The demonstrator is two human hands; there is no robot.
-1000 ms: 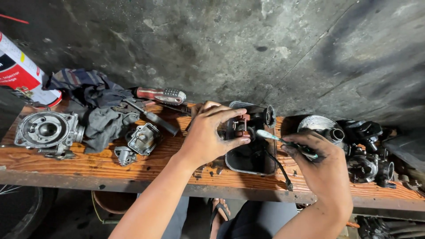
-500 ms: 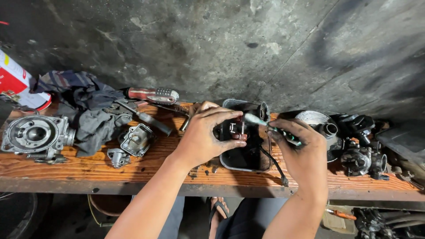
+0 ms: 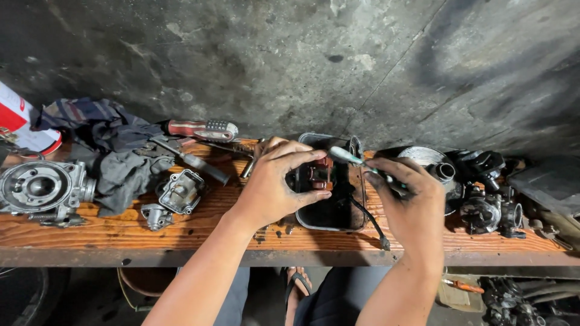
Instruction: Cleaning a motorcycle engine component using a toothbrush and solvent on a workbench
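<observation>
A person works at a worn wooden surface (image 3: 181,226) set against a stained concrete wall, seen from above. The left hand (image 3: 275,184) is closed around a small dark metal engine part (image 3: 317,174), thumb near and fingers far, holding it just above a black rectangular tray (image 3: 329,217) that sits near the middle of the surface. The right hand (image 3: 411,202) is clamped on a pale-handled tool (image 3: 345,157), whose light end points left toward the part; whether its tip touches the part cannot be told. The two hands are close together but not touching.

A thin black cable (image 3: 368,220) trails from the tray toward the near edge. To the left lie a small grey metal housing (image 3: 180,190) and a smaller fitting (image 3: 154,215) just beside it, then a crumpled grey rag (image 3: 121,172) and a dark cloth (image 3: 90,124) farther back. A screwdriver with a red and grey handle (image 3: 202,130) lies near the wall. At the far left sits a round silvery engine casting (image 3: 39,190). To the right of the hands stand a round metal component (image 3: 429,163) and a cluster of black, oily parts (image 3: 489,205). Below the near edge, a sandalled foot (image 3: 299,284) shows.
</observation>
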